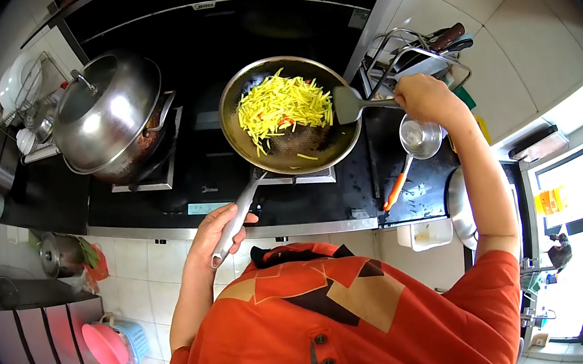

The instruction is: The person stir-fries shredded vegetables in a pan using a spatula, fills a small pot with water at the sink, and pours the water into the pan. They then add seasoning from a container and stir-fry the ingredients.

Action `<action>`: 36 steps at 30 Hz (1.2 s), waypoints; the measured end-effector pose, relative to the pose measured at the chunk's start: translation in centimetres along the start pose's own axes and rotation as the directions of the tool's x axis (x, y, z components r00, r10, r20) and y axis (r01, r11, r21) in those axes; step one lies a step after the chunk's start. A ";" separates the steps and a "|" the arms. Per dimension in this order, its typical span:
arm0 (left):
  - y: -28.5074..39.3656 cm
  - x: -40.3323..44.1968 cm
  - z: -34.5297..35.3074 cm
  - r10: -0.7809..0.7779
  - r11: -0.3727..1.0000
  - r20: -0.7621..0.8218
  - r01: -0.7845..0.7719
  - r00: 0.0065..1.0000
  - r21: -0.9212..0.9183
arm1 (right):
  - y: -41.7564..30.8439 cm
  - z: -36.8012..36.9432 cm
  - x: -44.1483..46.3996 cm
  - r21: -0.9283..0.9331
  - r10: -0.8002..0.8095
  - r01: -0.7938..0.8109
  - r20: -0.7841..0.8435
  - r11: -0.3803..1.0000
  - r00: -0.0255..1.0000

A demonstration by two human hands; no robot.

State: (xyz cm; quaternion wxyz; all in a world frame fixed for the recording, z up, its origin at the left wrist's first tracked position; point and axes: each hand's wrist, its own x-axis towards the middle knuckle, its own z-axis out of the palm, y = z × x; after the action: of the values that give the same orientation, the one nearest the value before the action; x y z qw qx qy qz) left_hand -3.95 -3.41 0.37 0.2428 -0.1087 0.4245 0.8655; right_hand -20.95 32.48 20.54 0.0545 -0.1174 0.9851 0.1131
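Observation:
My left hand (219,229) is wrapped round the grey handle of a frying pan (235,109), which sits over the right burner. Yellow-green shredded vegetable strips (283,103) with a few red bits lie in the pan, mostly toward its left and middle. In my right hand (428,97) is the handle of a spatula (347,104). Its grey blade rests at the pan's right side, beside the strips. Just below my right hand, a small saucepan or ladle-like pot (421,138) with an orange-tipped handle stands on the counter.
A large lidded wok (108,113) occupies the left burner. Behind my right hand, a metal rack (393,60) holds knives and other utensils. Dishes (21,80) stand in a rack at far left. A metal basin (461,208) lies by my right arm.

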 end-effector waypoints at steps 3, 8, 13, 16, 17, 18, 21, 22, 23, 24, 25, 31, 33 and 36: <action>0.0 -0.1 0.2 -0.012 1.000 -0.008 0.012 1.000 0.016 | 1.6 4.8 4.0 0.278 0.009 -0.060 0.183 0.959 0.983; 0.0 0.0 0.2 0.006 1.000 -0.031 -0.006 0.999 0.018 | -1.3 14.9 3.9 0.860 -0.014 -0.014 0.025 0.510 1.000; -0.1 0.0 -0.2 0.008 1.000 -0.001 -0.008 1.000 0.030 | -3.9 10.1 -1.7 0.478 -0.180 0.346 -0.360 0.807 0.916; -0.1 0.0 -0.2 0.003 0.999 -0.007 -0.003 1.000 0.036 | -3.5 6.6 -2.7 0.255 -0.205 0.287 -0.304 0.923 0.930; -0.2 0.0 -0.3 0.004 1.000 -0.010 -0.004 1.000 0.024 | -2.6 7.0 -1.6 0.203 -0.225 0.318 -0.381 0.926 0.897; -0.2 0.0 -0.3 0.004 1.000 -0.010 -0.004 1.000 0.021 | -2.7 7.2 -0.1 0.150 -0.212 0.300 -0.429 0.942 0.878; 0.0 0.0 -0.2 -0.005 0.999 0.007 0.005 1.000 0.040 | -4.3 8.2 4.4 0.002 -0.202 0.228 -0.457 0.974 0.866; -0.1 0.0 -0.3 -0.009 1.000 0.009 0.009 1.000 0.021 | -5.7 7.8 5.0 0.002 -0.206 0.231 -0.444 0.973 0.872; -0.1 0.1 -0.4 -0.012 1.000 0.008 0.012 1.000 -0.001 | -7.1 7.4 4.8 -0.008 -0.279 0.309 -0.453 0.951 0.847; 0.0 0.0 -0.4 -0.009 1.000 0.006 0.009 1.000 -0.002 | -8.1 6.8 4.2 -0.012 -0.375 0.410 -0.433 0.912 0.820; -0.1 0.0 -0.4 -0.005 1.000 0.009 0.005 1.000 -0.015 | -8.8 6.3 3.3 -0.013 -0.467 0.506 -0.410 0.862 0.784; -0.3 0.2 -0.7 0.004 0.999 0.035 -0.003 0.999 -0.034 | -6.4 -1.2 -6.1 -0.051 -0.517 0.526 -0.280 0.849 0.809; -0.3 0.1 -0.7 -0.001 1.000 0.033 0.002 0.999 -0.028 | -5.9 -3.2 -8.0 -0.031 -0.491 0.499 -0.245 0.866 0.836; 0.0 0.0 -0.4 -0.007 1.000 0.015 0.008 1.000 -0.015 | -6.1 -3.5 -9.6 -0.137 -0.442 0.433 -0.045 0.891 0.896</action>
State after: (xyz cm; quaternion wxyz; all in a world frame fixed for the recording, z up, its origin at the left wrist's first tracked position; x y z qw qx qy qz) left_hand -3.97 -3.68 0.09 0.2484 -0.1055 0.4158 0.8685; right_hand -10.50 27.94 23.88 0.0341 -0.3435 0.9258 0.1542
